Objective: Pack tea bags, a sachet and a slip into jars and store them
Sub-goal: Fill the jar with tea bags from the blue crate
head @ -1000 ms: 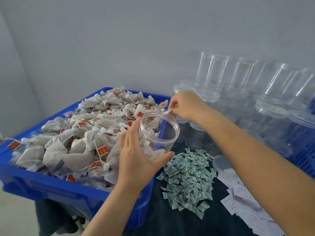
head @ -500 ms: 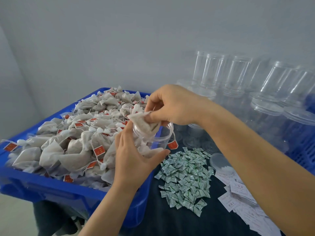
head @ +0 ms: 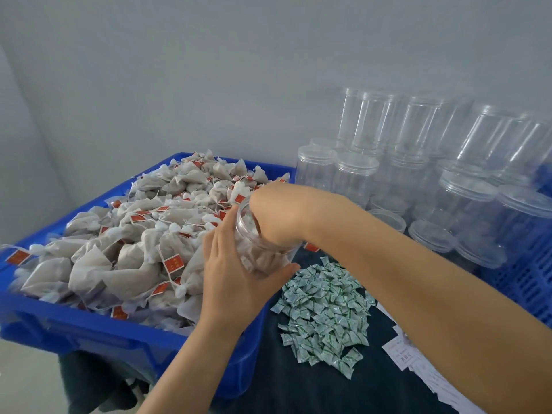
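Observation:
My left hand [head: 236, 282] grips a clear plastic jar [head: 261, 262] over the near right corner of the blue crate [head: 89, 330]. My right hand [head: 276, 215] is pushed down into the jar's mouth, so its fingers are hidden. A tea bag shows through the jar wall, and its red tag [head: 312, 247] hangs outside the rim. The crate is heaped with grey tea bags [head: 143, 237] with red tags. A pile of small green-and-white sachets [head: 325, 309] lies on the dark cloth to the right. White paper slips [head: 418, 366] lie beyond my right forearm.
Several clear lidded jars [head: 358, 177] stand stacked at the back right, with loose lids [head: 431, 236] in front of them. A blue perforated basket [head: 531, 285] sits at the right edge. A grey wall closes the back.
My right hand held a tea bag at the jar's mouth and has now gone down inside the jar with it. My left hand keeps gripping the jar, which has tilted slightly.

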`<act>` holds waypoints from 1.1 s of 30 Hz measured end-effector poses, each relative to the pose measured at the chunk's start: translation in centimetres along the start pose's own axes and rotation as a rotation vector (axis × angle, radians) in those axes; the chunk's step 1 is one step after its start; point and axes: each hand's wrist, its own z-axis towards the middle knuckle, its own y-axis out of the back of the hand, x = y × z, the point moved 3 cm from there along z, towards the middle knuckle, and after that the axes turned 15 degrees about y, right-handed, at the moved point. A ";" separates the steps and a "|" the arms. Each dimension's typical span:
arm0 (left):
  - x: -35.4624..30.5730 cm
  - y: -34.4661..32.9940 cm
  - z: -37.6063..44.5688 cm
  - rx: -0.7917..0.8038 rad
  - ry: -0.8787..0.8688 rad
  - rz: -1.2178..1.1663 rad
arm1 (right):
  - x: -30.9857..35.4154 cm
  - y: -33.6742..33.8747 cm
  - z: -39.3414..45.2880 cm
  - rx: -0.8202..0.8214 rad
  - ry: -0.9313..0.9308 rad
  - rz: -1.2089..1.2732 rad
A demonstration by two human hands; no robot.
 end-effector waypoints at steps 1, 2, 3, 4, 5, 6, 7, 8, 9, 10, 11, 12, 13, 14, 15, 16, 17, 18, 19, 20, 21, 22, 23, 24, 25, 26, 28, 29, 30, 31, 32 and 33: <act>0.0 0.0 0.0 0.009 -0.006 0.000 | -0.1 0.0 0.2 0.034 0.005 -0.005; 0.0 0.0 0.0 0.019 -0.016 0.002 | -0.2 -0.1 0.6 0.076 0.009 -0.002; 0.1 0.0 0.0 0.027 -0.024 0.005 | -0.2 0.0 0.7 0.126 0.033 -0.014; 0.1 0.0 0.1 0.036 -0.024 0.010 | -0.1 -0.2 0.7 0.187 0.053 -0.025; 0.0 -0.1 0.1 0.046 -0.021 0.020 | 0.0 -0.4 0.7 0.263 0.071 -0.048; -0.1 -0.1 0.1 0.054 -0.022 0.033 | -0.1 -0.7 0.7 0.316 0.068 -0.047; -0.1 -0.1 0.0 0.062 -0.026 0.047 | -0.2 -0.9 0.7 0.354 0.053 -0.040; -0.1 -0.1 0.0 0.069 -0.032 0.059 | -0.3 -1.0 0.7 0.371 0.057 -0.032; -0.1 -0.1 0.0 0.074 -0.038 0.066 | -0.3 -1.0 0.7 0.382 0.075 -0.033; -0.1 -0.2 0.0 0.074 -0.043 0.068 | -0.4 -0.8 0.7 0.352 0.082 -0.018; 0.0 -0.1 0.1 0.065 -0.045 0.064 | -0.6 -0.4 0.6 0.304 0.072 0.000; 0.1 -0.1 0.1 0.052 -0.044 0.057 | -0.6 0.0 0.3 0.251 0.068 0.015; 0.2 0.0 0.2 0.041 -0.038 0.052 | -0.6 0.6 -0.1 0.209 0.074 0.006; 0.2 0.0 0.2 0.035 -0.032 0.053 | -0.5 1.1 -0.6 0.170 0.080 -0.007; 0.2 -0.1 0.3 0.032 -0.029 0.058 | -0.5 1.5 -0.9 0.118 0.078 -0.014; 0.2 -0.1 0.3 0.029 -0.030 0.065 | -0.5 1.8 -1.1 0.070 0.078 -0.011; 0.2 -0.1 0.2 0.027 -0.035 0.071 | -0.3 2.1 -1.3 0.043 0.085 -0.004; 0.1 -0.1 0.2 0.025 -0.040 0.075 | -0.3 2.1 -1.4 0.055 0.107 0.000; 0.0 -0.1 0.2 0.024 -0.042 0.075 | -0.2 1.9 -1.4 0.098 0.125 0.009; 0.0 0.0 0.2 0.022 -0.043 0.072 | -0.2 1.7 -1.2 0.143 0.138 0.015; -0.1 0.0 0.2 0.020 -0.045 0.067 | -0.1 1.4 -1.0 0.181 0.145 0.017; -0.1 0.1 0.2 0.017 -0.052 0.063 | -0.1 1.1 -0.8 0.203 0.156 0.030; -0.2 0.1 0.1 0.013 -0.061 0.061 | -0.2 0.8 -0.6 0.208 0.166 0.069; -0.2 0.1 0.1 0.010 -0.067 0.062 | -0.3 0.5 -0.4 0.202 0.175 0.116; -0.3 0.1 0.1 0.008 -0.070 0.067 | -0.4 0.3 -0.2 0.194 0.182 0.158; -0.3 0.1 0.1 0.009 -0.072 0.072 | -0.5 0.2 -0.1 0.192 0.184 0.190; -0.2 0.0 0.1 0.012 -0.073 0.083 | -0.7 0.0 0.0 0.200 0.185 0.239; -0.2 0.0 0.2 0.013 -0.073 0.089 | -0.8 -0.1 0.0 0.206 0.190 0.238; -0.2 0.0 0.2 0.015 -0.073 0.091 | -0.8 -0.2 0.2 0.214 0.192 0.220; -0.2 0.0 0.2 0.018 -0.069 0.086 | -0.8 -0.3 0.3 0.218 0.191 0.190; -0.3 -0.1 0.2 0.022 -0.060 0.077 | -0.7 -0.5 0.5 0.218 0.191 0.155; -0.3 -0.1 0.2 0.025 -0.051 0.065 | -0.7 -0.7 0.7 0.218 0.188 0.124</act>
